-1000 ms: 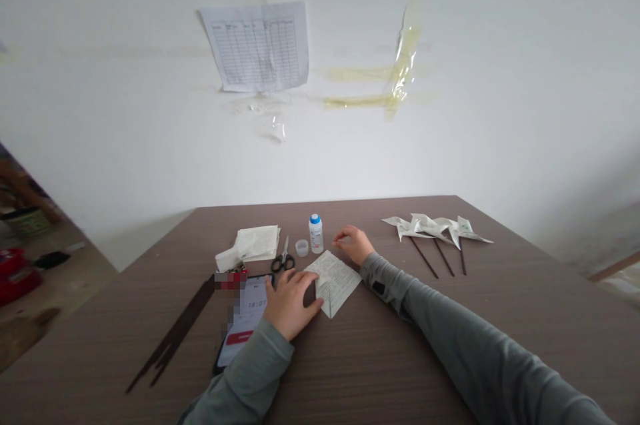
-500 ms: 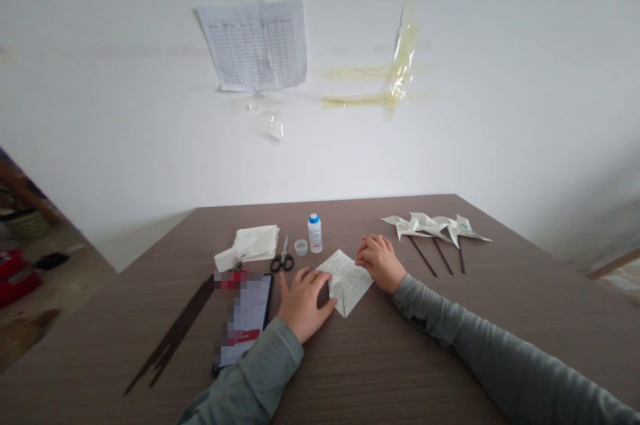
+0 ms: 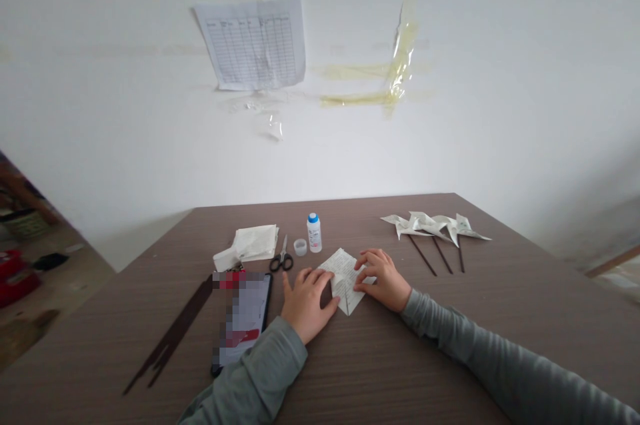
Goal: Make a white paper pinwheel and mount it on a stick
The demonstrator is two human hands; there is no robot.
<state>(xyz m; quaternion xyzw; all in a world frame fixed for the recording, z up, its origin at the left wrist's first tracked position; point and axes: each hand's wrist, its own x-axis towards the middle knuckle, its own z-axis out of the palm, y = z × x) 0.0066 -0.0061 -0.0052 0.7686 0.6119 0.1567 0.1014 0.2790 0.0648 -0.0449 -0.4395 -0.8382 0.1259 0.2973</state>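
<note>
A printed sheet of paper (image 3: 345, 291), cut with slits from its corners, lies on the table between my hands. My left hand (image 3: 309, 301) rests at its left edge, fingers spread and thumb apart, pressing on it. Over the right part of the sheet is my right hand (image 3: 385, 279), its curved fingers apart and their tips at the paper. Just behind the sheet stands a small white bottle with a blue cap (image 3: 314, 235). Beside it are a clear plastic cap (image 3: 300, 247) and black-handled scissors (image 3: 282, 260).
Paper pinwheels on dark sticks (image 3: 435, 225) lie at the right back. To the left are a stack of paper pieces (image 3: 257, 243), a phone (image 3: 253, 308) and several dark sticks (image 3: 175, 335). The wall (image 3: 320, 165) rises behind the table.
My right hand has moved slightly toward me over the sheet, and its fingers have spread from a closer pinch. My left hand stays at the left edge.
</note>
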